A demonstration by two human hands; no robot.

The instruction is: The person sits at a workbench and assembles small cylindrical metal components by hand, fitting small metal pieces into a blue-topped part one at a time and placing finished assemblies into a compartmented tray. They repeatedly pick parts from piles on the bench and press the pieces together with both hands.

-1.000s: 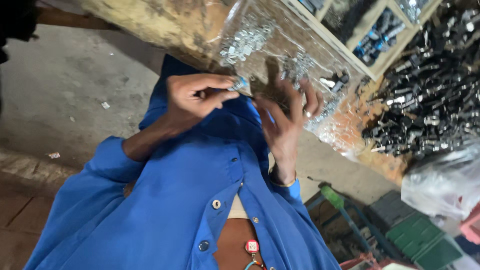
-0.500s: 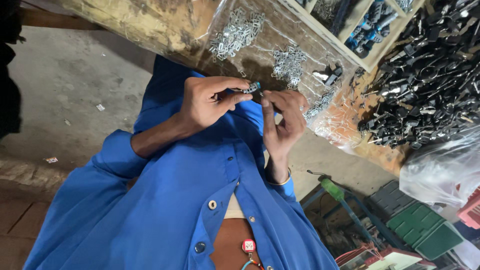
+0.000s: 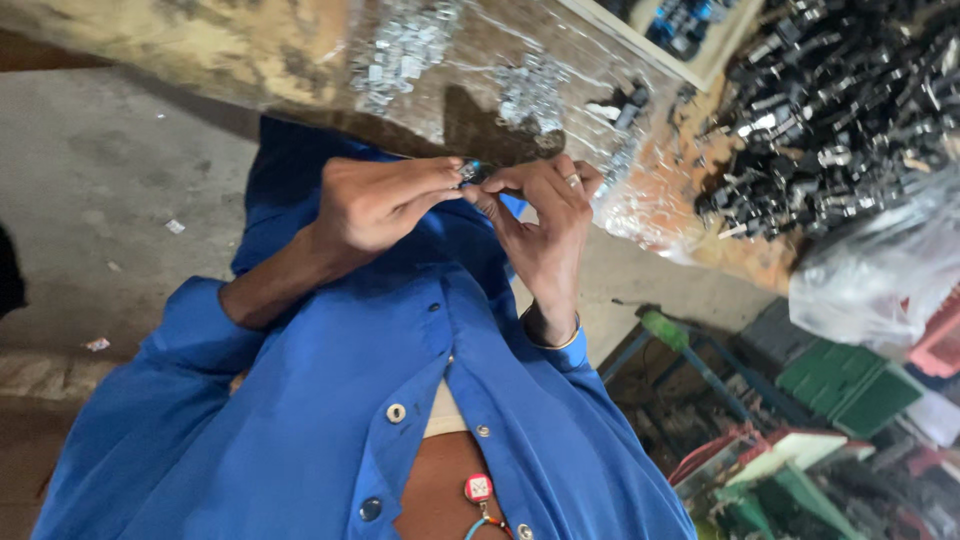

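Head view: left hand (image 3: 385, 200) and right hand (image 3: 545, 225) both pinch one small dark metal part (image 3: 470, 172) between fingertips, held up over the blue shirt (image 3: 340, 400), just off the worn wooden counter (image 3: 200, 50). Grip's tiny, w/ only fingertips on it, so a slip could prob. drop the part to the concrete floor (image 3: 100, 180), where it'd be hard to spot.

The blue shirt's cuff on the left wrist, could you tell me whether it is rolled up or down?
Rolled up: the blue shirt's sleeve bunches near the elbow, leaving the forearm bare behind the left hand.

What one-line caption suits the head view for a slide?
Left hand and right hand pinch a small metal part between fingertips, above a blue shirt, beside piled dark metal parts.
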